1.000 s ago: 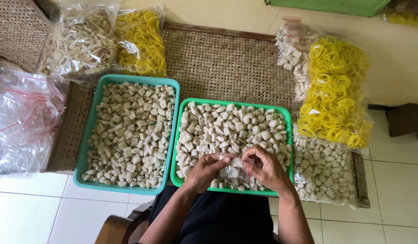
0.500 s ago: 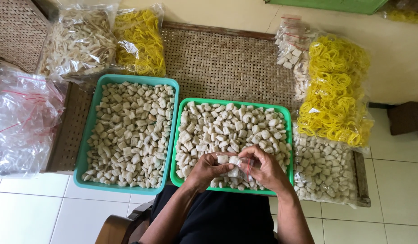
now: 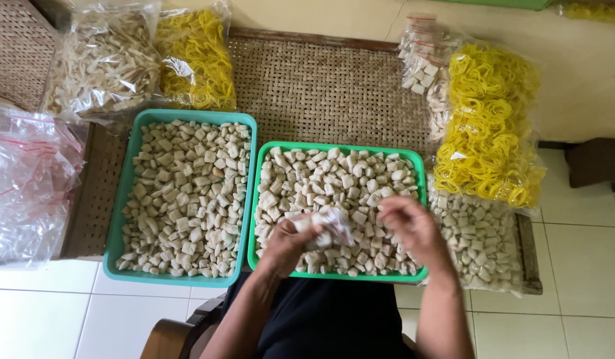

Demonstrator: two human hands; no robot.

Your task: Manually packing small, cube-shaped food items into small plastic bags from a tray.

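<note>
My left hand (image 3: 286, 244) holds a small clear plastic bag (image 3: 329, 226) with a few pale cracker pieces inside, over the near edge of the green tray (image 3: 341, 149). That tray is full of pale, chunky cracker pieces. My right hand (image 3: 412, 225) hovers just right of the bag, fingers curled over the tray's pieces, apart from the bag. Whether it holds a piece is hidden. A teal tray (image 3: 130, 173) with the same pieces lies to the left.
Both trays rest on a woven rattan surface (image 3: 327, 86). Bags of yellow ring crackers (image 3: 490, 119) and pale pieces (image 3: 480, 239) sit at right. More bags lie at the back left (image 3: 105, 60), with a pile of empty clear bags (image 3: 25, 179) at far left. White tiled floor (image 3: 580, 266) below.
Both hands were together on the small bag. Now my right hand has pulled away to the right, and my left hand alone keeps the bag.
</note>
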